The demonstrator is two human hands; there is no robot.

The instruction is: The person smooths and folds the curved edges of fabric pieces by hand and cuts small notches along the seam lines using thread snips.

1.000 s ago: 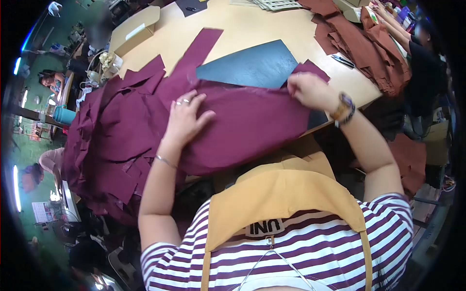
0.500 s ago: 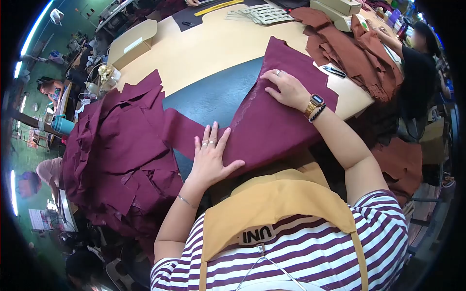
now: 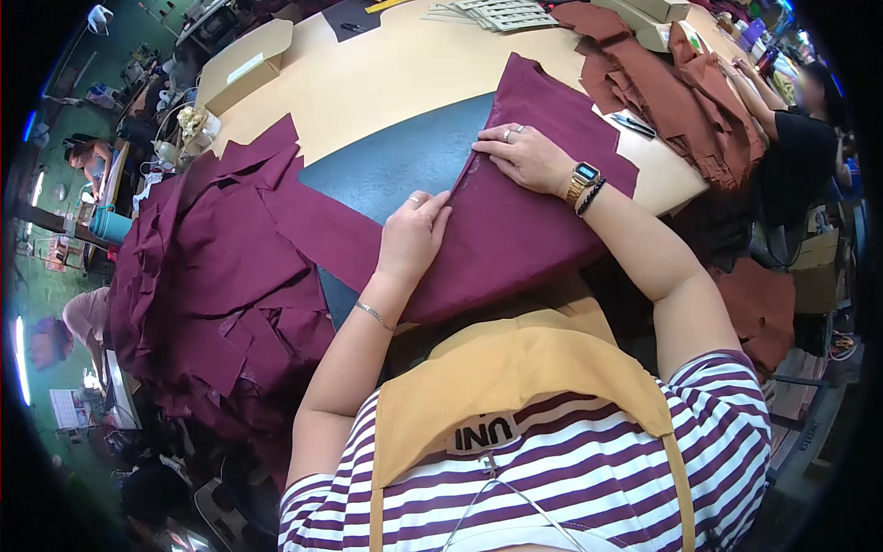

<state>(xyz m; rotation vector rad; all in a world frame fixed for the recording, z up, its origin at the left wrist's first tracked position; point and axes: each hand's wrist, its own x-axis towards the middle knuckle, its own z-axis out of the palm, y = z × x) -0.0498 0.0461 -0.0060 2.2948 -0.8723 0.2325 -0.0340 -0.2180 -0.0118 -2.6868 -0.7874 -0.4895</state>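
A maroon fabric panel [image 3: 524, 239] lies in front of me, partly over a dark, smooth board [image 3: 395, 152]. My left hand [image 3: 414, 235] is closed, its fingers pinching the panel's slanted left edge near the middle. Farther up that same edge, my right hand [image 3: 533, 161] has its fingers bent together on the cloth; the thumb is mostly hidden. A strip of maroon fabric [image 3: 331, 230] runs from under my left hand toward a large heap of maroon pieces [image 3: 221, 267] on the left.
Rust-brown cloth pieces [image 3: 653, 101] are piled at the right, near a pen [image 3: 633, 125]. An open cardboard box [image 3: 244, 64] stands at the back left, with stacked pale card templates [image 3: 497, 14] at the back. A co-worker [image 3: 800, 156] is at the far right.
My left hand has gone from lying spread on the cloth to pinching its edge, slightly higher. The right hand has shifted left onto the edge. More of the fabric strip shows.
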